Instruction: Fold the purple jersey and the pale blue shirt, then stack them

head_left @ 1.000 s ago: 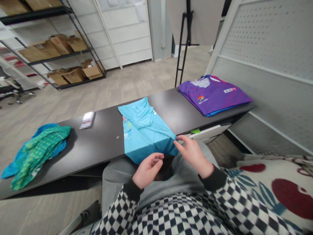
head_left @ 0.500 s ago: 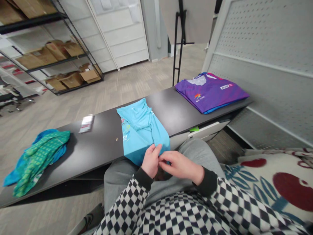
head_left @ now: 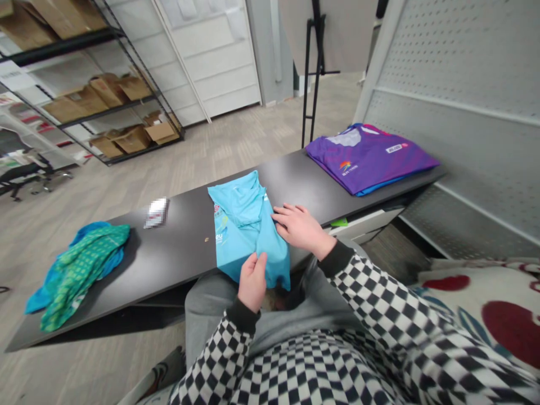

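A light blue polo-style shirt (head_left: 240,236), folded into a narrow strip, lies on the black table (head_left: 177,264) in front of me and hangs slightly over the near edge. My left hand (head_left: 252,281) is shut on the shirt's near end, with its fingers pointing up. My right hand (head_left: 300,228) rests open, fingertips toward the far side of the table, against the shirt's right side. It holds nothing.
A folded purple jersey (head_left: 367,160) lies at the table's right end, and a crumpled green and blue garment (head_left: 82,275) at its left. A small blurred white item (head_left: 157,212) lies between. My grey-trousered lap (head_left: 211,315) sits below the table edge. Metal shelving with cardboard boxes (head_left: 105,93) stands behind.
My right hand has moved off the shirt's near end, up and right, to its far right side. My left hand has moved down and apart from it. The shirt's right side now looks narrower.
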`<control>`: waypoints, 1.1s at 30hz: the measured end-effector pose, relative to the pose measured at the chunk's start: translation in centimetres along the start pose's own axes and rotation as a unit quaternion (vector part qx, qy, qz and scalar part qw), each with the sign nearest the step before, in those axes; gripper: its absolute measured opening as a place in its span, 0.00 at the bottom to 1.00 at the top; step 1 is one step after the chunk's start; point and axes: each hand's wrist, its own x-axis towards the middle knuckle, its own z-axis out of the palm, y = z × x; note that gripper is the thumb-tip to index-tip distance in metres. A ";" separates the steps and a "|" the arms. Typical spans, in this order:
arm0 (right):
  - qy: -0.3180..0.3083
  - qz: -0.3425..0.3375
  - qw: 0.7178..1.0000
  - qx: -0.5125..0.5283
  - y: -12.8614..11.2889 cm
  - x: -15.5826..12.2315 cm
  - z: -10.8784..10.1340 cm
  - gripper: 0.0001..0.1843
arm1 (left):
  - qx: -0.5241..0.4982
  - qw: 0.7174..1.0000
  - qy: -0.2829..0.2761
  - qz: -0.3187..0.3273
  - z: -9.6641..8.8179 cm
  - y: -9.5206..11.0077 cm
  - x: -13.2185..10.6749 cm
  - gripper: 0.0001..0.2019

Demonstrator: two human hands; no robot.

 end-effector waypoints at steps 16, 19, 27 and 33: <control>0.000 -0.001 1.000 -0.008 -0.1 -0.5 -0.3 0.30 | 0.127 0.992 -0.007 0.026 -3.6 -7.4 -1.9 0.21; -0.032 -0.028 0.999 -0.009 0.1 -0.7 -0.5 0.30 | 0.201 0.975 0.002 0.099 -4.2 -6.9 -2.4 0.15; -0.029 -0.024 0.999 -0.011 0.1 -0.8 -0.3 0.25 | 0.156 0.981 0.097 0.063 -5.7 -9.3 -1.1 0.17; 0.018 -0.028 0.999 0.039 0.4 -0.6 0.2 0.25 | 0.179 0.977 0.100 0.064 -6.7 -9.0 -1.0 0.10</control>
